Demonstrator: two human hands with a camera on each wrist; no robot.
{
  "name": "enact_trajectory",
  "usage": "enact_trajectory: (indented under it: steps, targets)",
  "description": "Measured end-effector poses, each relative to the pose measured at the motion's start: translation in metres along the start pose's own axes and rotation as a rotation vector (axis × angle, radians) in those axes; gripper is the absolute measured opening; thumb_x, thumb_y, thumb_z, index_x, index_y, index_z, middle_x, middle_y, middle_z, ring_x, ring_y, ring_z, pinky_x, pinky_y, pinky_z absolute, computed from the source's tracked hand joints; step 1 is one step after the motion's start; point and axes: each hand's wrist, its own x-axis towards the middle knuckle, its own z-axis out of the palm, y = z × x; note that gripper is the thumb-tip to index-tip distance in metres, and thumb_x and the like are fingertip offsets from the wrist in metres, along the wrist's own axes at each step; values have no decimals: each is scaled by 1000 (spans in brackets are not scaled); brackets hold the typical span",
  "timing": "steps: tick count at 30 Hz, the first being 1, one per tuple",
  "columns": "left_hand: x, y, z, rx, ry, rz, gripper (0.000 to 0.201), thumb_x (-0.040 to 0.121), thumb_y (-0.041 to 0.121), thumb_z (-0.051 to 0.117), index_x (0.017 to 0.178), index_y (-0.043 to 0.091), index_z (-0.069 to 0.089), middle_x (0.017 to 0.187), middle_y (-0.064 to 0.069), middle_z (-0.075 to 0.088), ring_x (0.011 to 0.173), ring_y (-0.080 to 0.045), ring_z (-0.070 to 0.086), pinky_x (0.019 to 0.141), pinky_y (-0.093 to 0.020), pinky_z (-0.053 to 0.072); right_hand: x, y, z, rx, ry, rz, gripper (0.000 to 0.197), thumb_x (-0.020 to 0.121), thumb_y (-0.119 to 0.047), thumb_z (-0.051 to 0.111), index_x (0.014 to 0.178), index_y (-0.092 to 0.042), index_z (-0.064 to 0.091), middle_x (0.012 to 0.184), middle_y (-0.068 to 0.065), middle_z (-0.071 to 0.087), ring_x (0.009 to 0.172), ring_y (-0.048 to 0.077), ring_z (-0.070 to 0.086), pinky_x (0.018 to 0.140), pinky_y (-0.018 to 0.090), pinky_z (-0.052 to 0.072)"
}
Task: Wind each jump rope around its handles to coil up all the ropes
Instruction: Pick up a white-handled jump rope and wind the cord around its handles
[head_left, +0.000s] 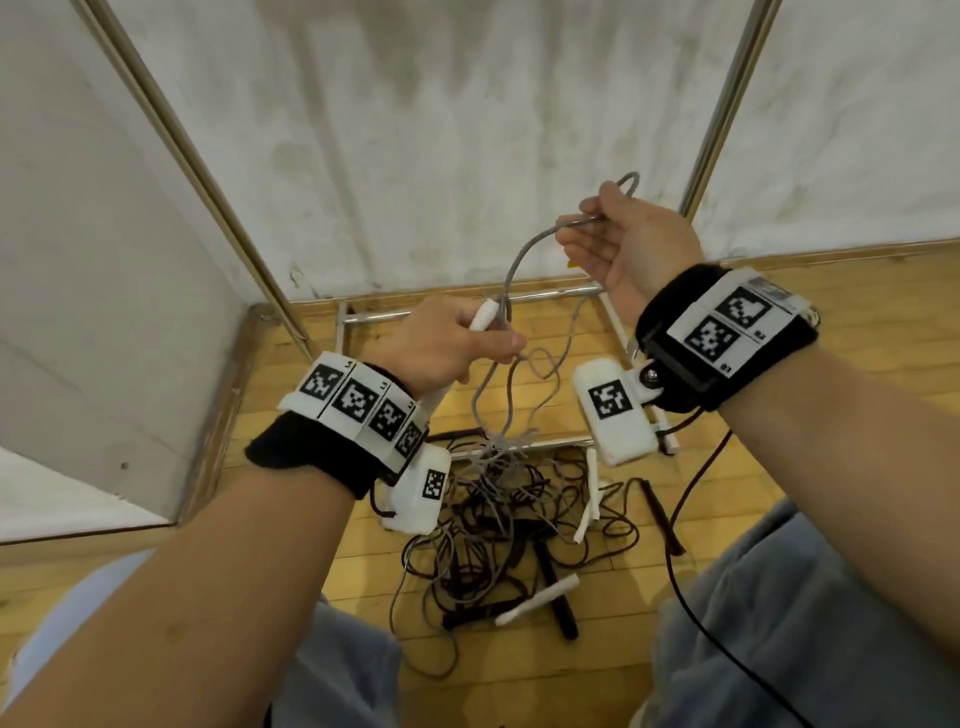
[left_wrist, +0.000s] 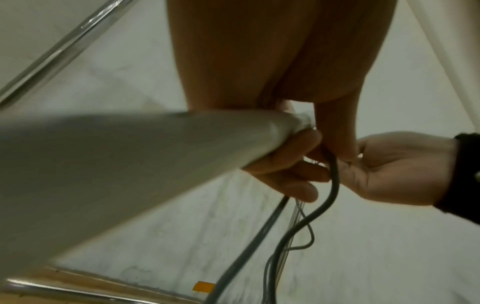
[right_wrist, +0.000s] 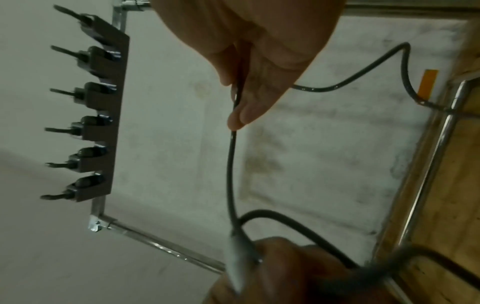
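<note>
My left hand (head_left: 457, 338) grips a white jump-rope handle (head_left: 483, 316), seen close up as a pale shaft (left_wrist: 130, 156) in the left wrist view. A grey rope (head_left: 524, 254) runs from the handle's top up to my right hand (head_left: 618, 234), which pinches it between thumb and fingers (right_wrist: 249, 111). From the right hand the rope loops over and drops to the floor. A tangled pile of grey and dark ropes (head_left: 498, 519) lies on the wooden floor between my knees, with white handles (head_left: 537, 597) and black handles (head_left: 662, 517) in it.
A metal tube frame (head_left: 457, 312) stands on the wooden floor against a stained white wall (head_left: 441, 130). A dark rack of hooks (right_wrist: 101, 123) hangs on the frame in the right wrist view. A black cable (head_left: 691, 519) trails from my right wrist.
</note>
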Motion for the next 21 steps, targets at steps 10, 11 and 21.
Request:
enact_trajectory:
  steps: [10, 11, 21]
  targets:
    - [19, 10, -1, -306, 469, 75, 17, 85, 19, 70, 69, 15, 66, 64, 2, 69, 50, -6, 60, 42, -18, 36, -12, 45, -2, -471, -537, 344, 8, 89, -14, 55, 92, -14, 62, 90, 3, 71, 87, 16, 66, 84, 32, 49]
    - [20, 11, -4, -332, 484, 79, 18, 85, 19, 70, 69, 15, 66, 65, 2, 69, 49, -6, 59, 42, -19, 36, -15, 51, -1, -528, -576, 349, 7, 90, -14, 56, 92, -12, 62, 87, 4, 72, 84, 16, 67, 83, 33, 51]
    - [21, 5, -23, -508, 532, 39, 15, 86, 21, 69, 73, 14, 65, 65, 4, 69, 50, -6, 56, 46, -18, 37, -26, 83, 3, -827, -581, 190, 15, 91, -31, 57, 96, -17, 59, 91, -1, 64, 73, 11, 66, 63, 24, 54]
